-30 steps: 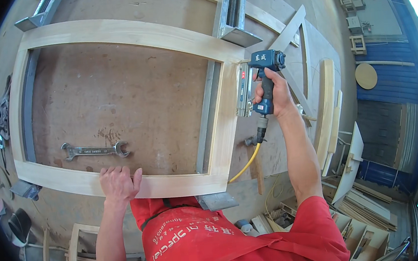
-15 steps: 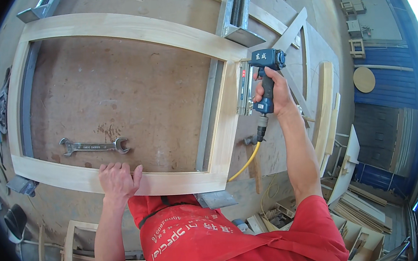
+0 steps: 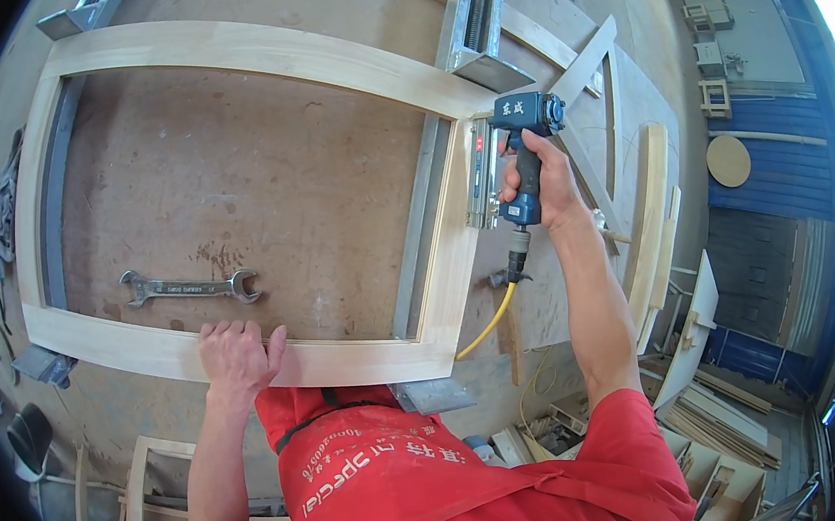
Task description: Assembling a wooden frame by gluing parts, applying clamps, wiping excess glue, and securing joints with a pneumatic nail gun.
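A pale wooden frame (image 3: 245, 38) lies flat across metal supports in front of me. My left hand (image 3: 242, 354) is closed over its near rail, fingers curled across the inner edge. In my right hand (image 3: 552, 179) is a blue pneumatic nail gun (image 3: 525, 155), gripped by its handle. The gun's silver magazine (image 3: 480, 174) lies against or just over the frame's right rail, close to the far right corner; contact at the nose cannot be made out. From the handle's base runs a yellow air hose (image 3: 492, 326). A double-ended open wrench (image 3: 189, 286) rests inside the frame opening, nearer my left hand.
A steel clamp bar (image 3: 475, 24) stands at the far right corner, with another metal bracket (image 3: 431, 396) under the near right one. Wooden strips (image 3: 647, 223) lie to the right. Below left is another wooden frame (image 3: 139, 498); stacked boards (image 3: 725, 422) sit lower right.
The nail gun in my right hand has shifted slightly left and toward the frame's right rail. My left hand keeps its hold on the near rail.
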Available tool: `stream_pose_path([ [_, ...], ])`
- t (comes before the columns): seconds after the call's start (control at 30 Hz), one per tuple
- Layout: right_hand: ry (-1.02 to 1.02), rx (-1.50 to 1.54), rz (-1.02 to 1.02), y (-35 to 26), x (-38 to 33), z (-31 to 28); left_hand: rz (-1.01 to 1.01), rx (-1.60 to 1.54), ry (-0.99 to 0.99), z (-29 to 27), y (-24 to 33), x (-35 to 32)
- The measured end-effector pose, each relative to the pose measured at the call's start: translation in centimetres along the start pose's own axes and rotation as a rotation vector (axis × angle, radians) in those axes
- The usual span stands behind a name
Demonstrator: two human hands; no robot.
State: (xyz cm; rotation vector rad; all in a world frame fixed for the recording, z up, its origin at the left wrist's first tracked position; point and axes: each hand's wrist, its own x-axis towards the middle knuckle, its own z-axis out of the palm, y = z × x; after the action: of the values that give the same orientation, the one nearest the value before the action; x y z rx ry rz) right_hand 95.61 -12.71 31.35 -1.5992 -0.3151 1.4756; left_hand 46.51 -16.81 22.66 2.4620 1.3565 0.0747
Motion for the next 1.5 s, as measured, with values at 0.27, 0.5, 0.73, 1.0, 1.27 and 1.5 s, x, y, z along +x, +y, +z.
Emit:
stream_pose_path([
  [0.27,0.003,-0.028,0.01,-0.5,-0.2,2.0,-0.003,-0.008,-0.014,-0.3,-1.2,-0.5],
  [0.5,-0.299,0.079,-0.305,-7.9,-8.0,15.1,-0.129,-0.155,-0.311,-4.4,-3.9,-3.8],
  [0.73,-0.459,-0.125,-0.147,-4.2,-9.7,36.6,0.221,-0.364,0.147,-8.8,-11.5,-10.0],
  [1.0,-0.631,-0.232,0.033,-2.7,-3.7,65.2,-0.094,-0.176,0.376,-13.2,-29.8,-13.2],
  [1.27,-0.673,-0.331,0.112,0.2,6.8,78.9,-0.137,-0.285,0.058,-12.3,-33.4,-12.8],
  [1.5,-0.616,-0.396,0.143,1.5,10.3,82.4,-0.103,-0.329,0.082,-11.6,-35.5,-12.5],
])
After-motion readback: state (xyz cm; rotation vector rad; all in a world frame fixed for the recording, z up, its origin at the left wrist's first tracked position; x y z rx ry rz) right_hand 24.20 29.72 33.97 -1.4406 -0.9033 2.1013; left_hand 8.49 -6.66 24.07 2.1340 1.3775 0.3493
